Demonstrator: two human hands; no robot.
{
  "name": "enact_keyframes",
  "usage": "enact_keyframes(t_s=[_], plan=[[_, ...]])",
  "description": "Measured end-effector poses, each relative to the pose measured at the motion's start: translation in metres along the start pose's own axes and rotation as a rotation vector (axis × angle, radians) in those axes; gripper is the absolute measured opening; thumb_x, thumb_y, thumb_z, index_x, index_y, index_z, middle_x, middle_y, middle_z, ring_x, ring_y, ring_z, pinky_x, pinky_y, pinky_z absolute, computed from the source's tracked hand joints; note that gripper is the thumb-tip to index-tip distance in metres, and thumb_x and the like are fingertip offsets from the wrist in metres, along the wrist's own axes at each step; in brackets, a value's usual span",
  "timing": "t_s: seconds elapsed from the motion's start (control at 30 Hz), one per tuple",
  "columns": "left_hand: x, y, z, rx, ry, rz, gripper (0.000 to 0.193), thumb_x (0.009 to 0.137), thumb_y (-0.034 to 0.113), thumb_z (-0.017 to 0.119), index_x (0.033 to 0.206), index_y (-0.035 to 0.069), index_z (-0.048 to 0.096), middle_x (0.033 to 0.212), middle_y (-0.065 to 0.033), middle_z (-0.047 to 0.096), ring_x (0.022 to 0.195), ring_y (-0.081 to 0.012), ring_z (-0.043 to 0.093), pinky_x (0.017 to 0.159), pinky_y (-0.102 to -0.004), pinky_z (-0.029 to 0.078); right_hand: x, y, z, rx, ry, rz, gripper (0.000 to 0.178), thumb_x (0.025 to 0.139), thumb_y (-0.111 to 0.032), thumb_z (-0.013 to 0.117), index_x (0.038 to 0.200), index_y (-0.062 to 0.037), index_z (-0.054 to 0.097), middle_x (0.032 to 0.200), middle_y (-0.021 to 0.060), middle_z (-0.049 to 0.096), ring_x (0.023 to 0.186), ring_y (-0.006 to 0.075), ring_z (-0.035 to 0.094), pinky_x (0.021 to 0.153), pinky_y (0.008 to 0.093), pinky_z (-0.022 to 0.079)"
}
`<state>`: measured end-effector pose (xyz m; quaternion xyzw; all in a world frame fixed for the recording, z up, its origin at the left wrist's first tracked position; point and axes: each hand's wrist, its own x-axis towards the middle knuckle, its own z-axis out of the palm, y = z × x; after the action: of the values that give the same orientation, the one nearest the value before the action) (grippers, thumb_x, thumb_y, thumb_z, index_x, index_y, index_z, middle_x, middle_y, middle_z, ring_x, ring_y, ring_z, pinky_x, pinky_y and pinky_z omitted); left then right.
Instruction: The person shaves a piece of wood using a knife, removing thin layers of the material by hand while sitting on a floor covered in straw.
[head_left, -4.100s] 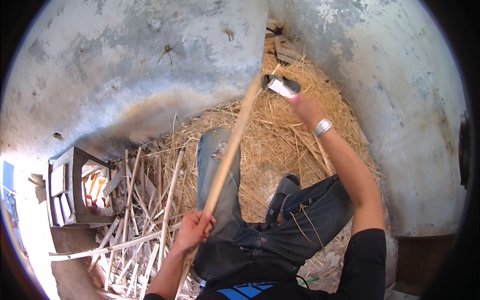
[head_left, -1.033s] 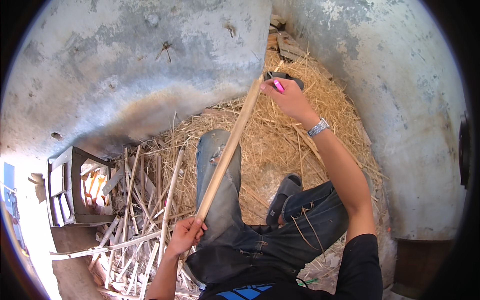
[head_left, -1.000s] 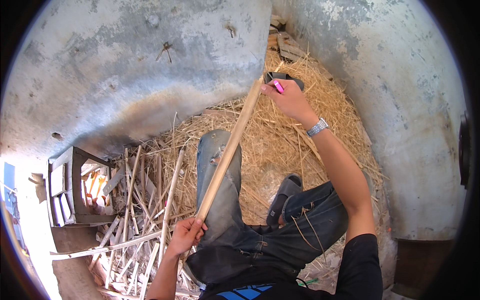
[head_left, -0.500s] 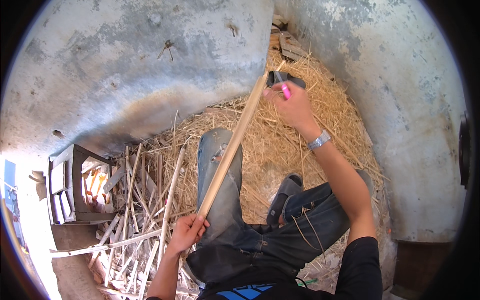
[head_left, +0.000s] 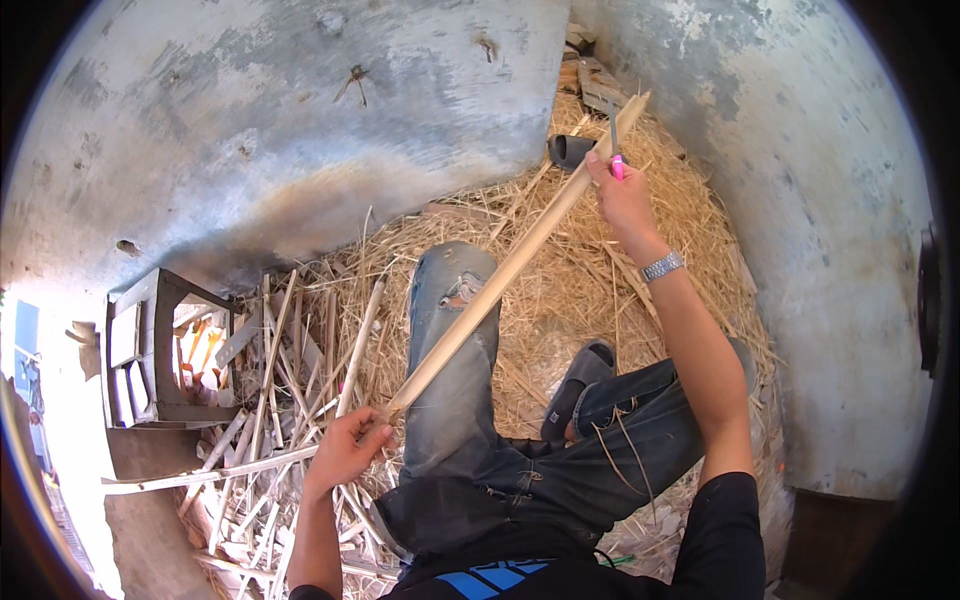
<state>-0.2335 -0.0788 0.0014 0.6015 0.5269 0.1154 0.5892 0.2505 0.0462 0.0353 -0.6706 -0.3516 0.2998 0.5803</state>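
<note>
Wooden strip: long pale piece (head_left: 508,272), slanting from just left of centre low down to the upper right of the frame, crossing over the knee of the jeans (head_left: 440,425)
Left hand: (head_left: 350,448) lower left of centre, fingers loosely curled right at the strip's bottom end, honestly can't tell if it's pinching it
Right hand: (head_left: 625,195) upper right of centre, wrapped round the pink handle of a knife (head_left: 614,130), fingertips against the strip
Blade: pointing up the frame, right by the strip's top part
Wrist: silver watch (head_left: 662,265) on the right one
Slippers: one dark one (head_left: 570,152) top centre, another (head_left: 582,385) on a foot below
Floor: straw (head_left: 690,225) upper right, loose sticks (head_left: 361,340) lower left
</note>
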Motion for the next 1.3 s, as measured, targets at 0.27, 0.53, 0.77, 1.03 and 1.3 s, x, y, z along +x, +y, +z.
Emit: enact_keyframes(t_s=[0.27, 0.53, 0.77, 1.03, 1.3], plan=[[0.025, 0.028, 0.034, -0.118, 0.094, 0.082, 0.019, 0.103, 0.016, 0.065, 0.106, -0.003, 0.066, 0.074, -0.0041, 0.069, 0.052, -0.0062, 0.058, 0.049, -0.023, 0.044, -0.069, 0.012, 0.011, -0.655, -0.333, -0.352, 0.067, 0.105, -0.057, 0.05, 0.069, -0.0011, 0.061, 0.054, 0.0158, 0.051, 0.048, 0.031, 0.049, 0.054, 0.0471, 0.04], [0.052, 0.073, 0.062, -0.106, 0.158, 0.08, 0.023, 0.105, 0.019, 0.063, 0.105, -0.004, 0.066, 0.071, -0.0025, 0.065, 0.048, -0.0057, 0.053, 0.045, -0.022, 0.039, -0.193, -0.004, 0.027, -0.821, -0.744, -0.343, 0.051, 0.104, -0.046, 0.055, 0.081, -0.0014, 0.069, 0.06, 0.0212, 0.062, 0.056, 0.0429, 0.063, 0.055, 0.0527, 0.049], [0.058, 0.064, 0.063, -0.137, 0.162, 0.111, 0.024, 0.104, 0.022, 0.064, 0.1, -0.001, 0.066, 0.068, 0.0004, 0.062, 0.048, -0.0046, 0.051, 0.045, -0.0216, 0.038, -0.201, 0.015, 0.024, -0.792, -0.706, -0.338, 0.052, 0.104, -0.045, 0.055, 0.079, -0.002, 0.068, 0.054, 0.0216, 0.058, 0.053, 0.0436, 0.061, 0.053, 0.0521, 0.048], [0.064, 0.045, 0.064, -0.099, 0.168, 0.187, 0.023, 0.104, 0.023, 0.065, 0.1, 0.0, 0.067, 0.067, 0.0035, 0.058, 0.052, -0.0024, 0.049, 0.047, -0.0205, 0.036, -0.191, 0.031, 0.025, -1.085, -0.666, -0.414, 0.054, 0.104, -0.054, 0.05, 0.083, -0.0067, 0.068, 0.061, 0.0179, 0.066, 0.057, 0.0389, 0.067, 0.053, 0.0514, 0.052], [0.052, 0.043, 0.065, -0.098, 0.195, 0.164, 0.02, 0.105, 0.02, 0.064, 0.101, 0.001, 0.067, 0.067, 0.0035, 0.058, 0.051, -0.0018, 0.048, 0.047, -0.0203, 0.036, -0.138, 0.027, 0.004, -1.06, -0.432, -0.499, 0.05, 0.103, -0.051, 0.053, 0.084, -0.006, 0.067, 0.059, 0.0165, 0.064, 0.055, 0.0373, 0.066, 0.052, 0.0496, 0.051]])
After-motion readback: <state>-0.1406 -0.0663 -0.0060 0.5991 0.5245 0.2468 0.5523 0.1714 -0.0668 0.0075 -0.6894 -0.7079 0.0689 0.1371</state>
